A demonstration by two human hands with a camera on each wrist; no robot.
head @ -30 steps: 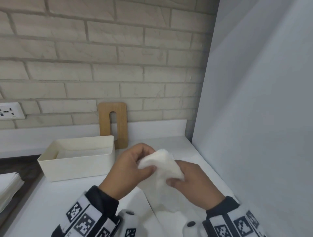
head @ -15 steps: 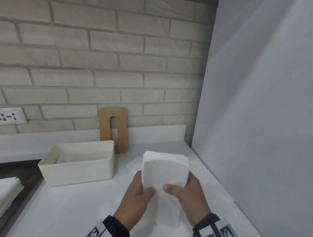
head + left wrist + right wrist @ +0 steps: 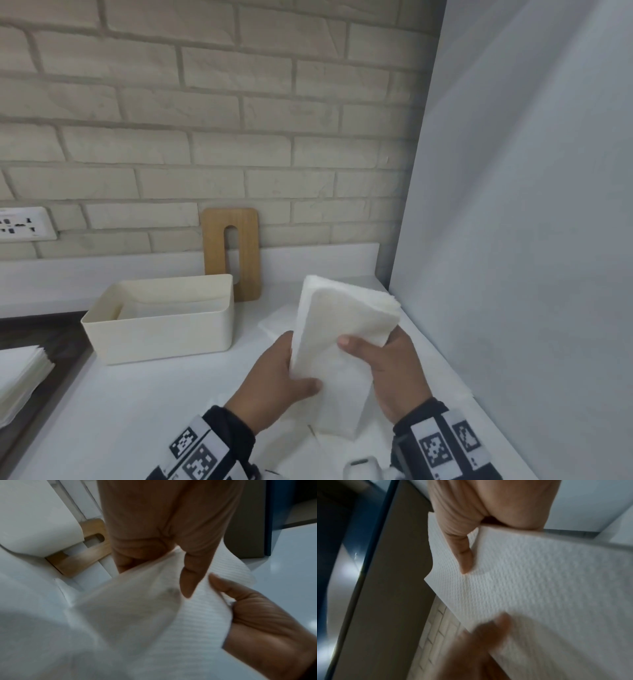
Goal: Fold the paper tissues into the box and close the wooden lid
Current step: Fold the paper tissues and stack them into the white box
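A folded stack of white paper tissues (image 3: 337,339) stands upright between my two hands above the white counter. My left hand (image 3: 287,371) grips its left edge, thumb on the front. My right hand (image 3: 383,359) grips the right edge, thumb pressed on the front face. The wrist views show the textured tissues (image 3: 193,614) (image 3: 539,588) pinched between thumb and fingers. The open cream box (image 3: 161,318) sits to the left with tissues inside. The wooden lid (image 3: 230,251), with a slot in it, leans upright against the brick wall behind the box.
A grey panel (image 3: 513,240) walls off the right side close to my right hand. More white tissues (image 3: 20,380) are stacked at the far left edge. A loose tissue sheet (image 3: 277,320) lies on the counter behind the stack. A wall socket (image 3: 24,224) is at the left.
The crumpled tissue bundle became a squared stack held upright, and it now tilts slightly left. My hands shifted to its two side edges.
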